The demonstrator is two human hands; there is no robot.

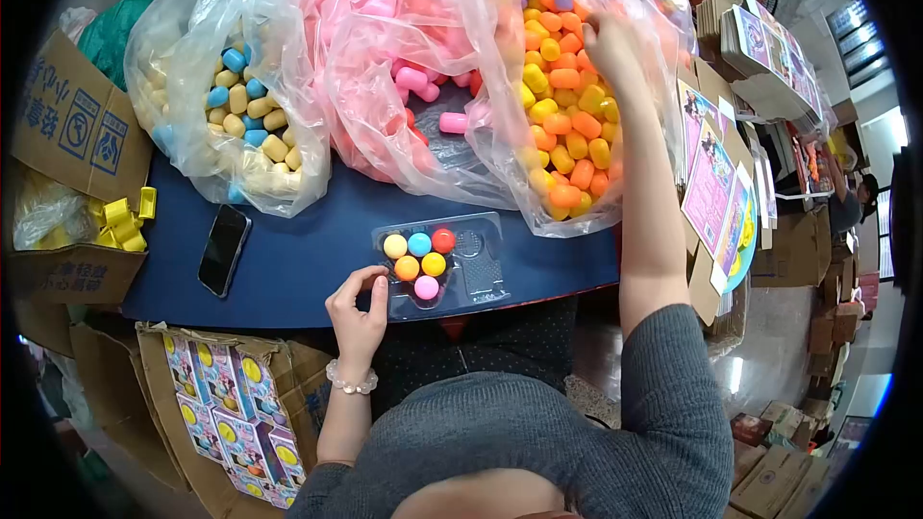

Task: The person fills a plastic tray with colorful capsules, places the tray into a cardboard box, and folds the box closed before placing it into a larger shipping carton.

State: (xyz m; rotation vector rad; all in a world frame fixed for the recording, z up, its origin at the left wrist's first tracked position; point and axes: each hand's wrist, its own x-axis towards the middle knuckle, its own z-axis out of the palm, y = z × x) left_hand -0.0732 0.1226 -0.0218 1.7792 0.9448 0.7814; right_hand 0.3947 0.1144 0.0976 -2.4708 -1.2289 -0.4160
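My left hand [359, 315] is at the left edge of a clear plastic tray [486, 274], its thumb and forefinger curled together against the rim. Several small round capsules sit in the tray: cream, blue, red, yellow, orange and a pink one [426, 287] lowest. My right hand [612, 50] reaches over the clear bag of orange and yellow capsules [574, 125], close to its upper right side. Its fingers point down at the capsules and are partly hidden, so what they hold, if anything, does not show.
Bags of pink capsules [415, 80] and cream and blue capsules [252, 115] stand along the blue table [288, 269]. A phone [224, 250] lies at left, beside a carton [82, 130] with yellow pieces. Printed cards [713, 178] are stacked at right. Printed boxes [231, 413] fill a carton below.
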